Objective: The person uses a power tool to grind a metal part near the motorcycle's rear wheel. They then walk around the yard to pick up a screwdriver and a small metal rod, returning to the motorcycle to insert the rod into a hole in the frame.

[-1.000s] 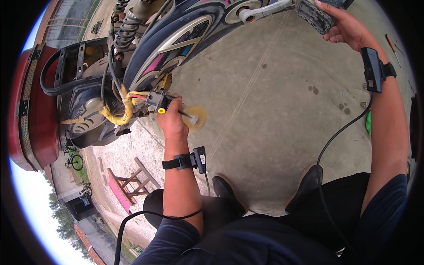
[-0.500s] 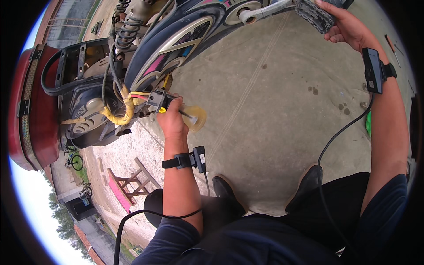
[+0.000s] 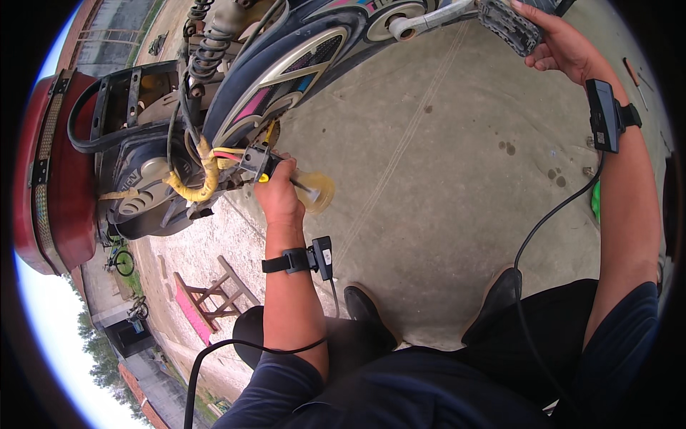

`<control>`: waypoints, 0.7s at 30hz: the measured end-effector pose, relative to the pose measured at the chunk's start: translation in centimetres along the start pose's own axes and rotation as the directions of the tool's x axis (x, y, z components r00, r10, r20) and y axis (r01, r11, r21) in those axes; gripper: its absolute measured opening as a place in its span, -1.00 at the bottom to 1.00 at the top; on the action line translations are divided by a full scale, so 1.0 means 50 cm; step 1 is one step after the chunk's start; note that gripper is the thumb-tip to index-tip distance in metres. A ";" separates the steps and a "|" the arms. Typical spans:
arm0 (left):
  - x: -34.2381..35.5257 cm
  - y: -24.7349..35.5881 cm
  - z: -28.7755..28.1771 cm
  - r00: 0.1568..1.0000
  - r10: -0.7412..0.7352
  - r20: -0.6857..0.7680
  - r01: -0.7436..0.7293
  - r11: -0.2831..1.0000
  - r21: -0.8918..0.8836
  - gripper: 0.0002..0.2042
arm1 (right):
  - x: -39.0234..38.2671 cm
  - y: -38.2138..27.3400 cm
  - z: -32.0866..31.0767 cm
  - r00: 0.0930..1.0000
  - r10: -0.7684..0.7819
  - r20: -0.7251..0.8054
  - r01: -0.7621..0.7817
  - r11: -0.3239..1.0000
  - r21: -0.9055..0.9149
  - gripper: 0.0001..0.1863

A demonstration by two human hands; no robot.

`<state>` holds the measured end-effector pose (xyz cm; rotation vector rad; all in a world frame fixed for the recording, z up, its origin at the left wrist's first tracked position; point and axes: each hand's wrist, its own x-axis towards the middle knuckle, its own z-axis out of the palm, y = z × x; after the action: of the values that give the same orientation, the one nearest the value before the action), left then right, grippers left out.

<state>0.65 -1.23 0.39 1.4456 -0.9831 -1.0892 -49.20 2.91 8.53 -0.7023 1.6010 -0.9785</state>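
Observation:
My left hand (image 3: 281,187) is closed around a dark fitting (image 3: 254,163) with a yellow part and a translucent yellow cup (image 3: 320,193) on it, at the lower side of a scooter (image 3: 275,75). A yellow-taped wire bundle (image 3: 204,186) runs beside the fitting. My right hand (image 3: 561,46) grips a black pedal (image 3: 509,25) at the end of a grey crank arm (image 3: 436,18). Coil springs (image 3: 206,57) and black frame tubing show at the scooter's upper left. Both my wrists carry strapped black devices with cables.
A red box (image 3: 61,171) is on the scooter's left end. A wooden rack (image 3: 214,293) with a pink board stands on pale ground, with bicycles (image 3: 123,261) beyond. A screwdriver (image 3: 636,79) and a green object (image 3: 595,204) lie at right on the concrete floor (image 3: 429,193).

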 end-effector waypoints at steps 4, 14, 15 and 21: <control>-0.002 0.000 0.000 1.000 0.003 0.012 -0.003 1.000 -0.005 -0.64 | 0.000 0.000 0.004 1.000 0.009 -0.027 -0.009 1.000 -0.005 -0.54; 0.000 -0.001 0.002 1.000 0.015 0.012 -0.015 1.000 0.012 -0.66 | 0.001 0.003 0.002 1.000 -0.009 -0.023 0.009 1.000 -0.002 -0.54; 0.000 -0.001 0.000 1.000 0.012 0.013 -0.012 1.000 0.009 -0.66 | -0.004 0.001 0.006 1.000 -0.023 -0.016 0.023 1.000 -0.002 -0.54; -0.005 0.002 0.007 1.000 -0.016 -0.005 0.015 0.999 -0.035 -0.66 | 0.002 0.001 0.001 1.000 0.003 -0.008 -0.003 1.000 0.008 -0.54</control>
<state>0.26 -1.11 0.48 1.4296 -0.9460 -1.1079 -49.16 2.81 8.44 -0.6912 1.6033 -0.9868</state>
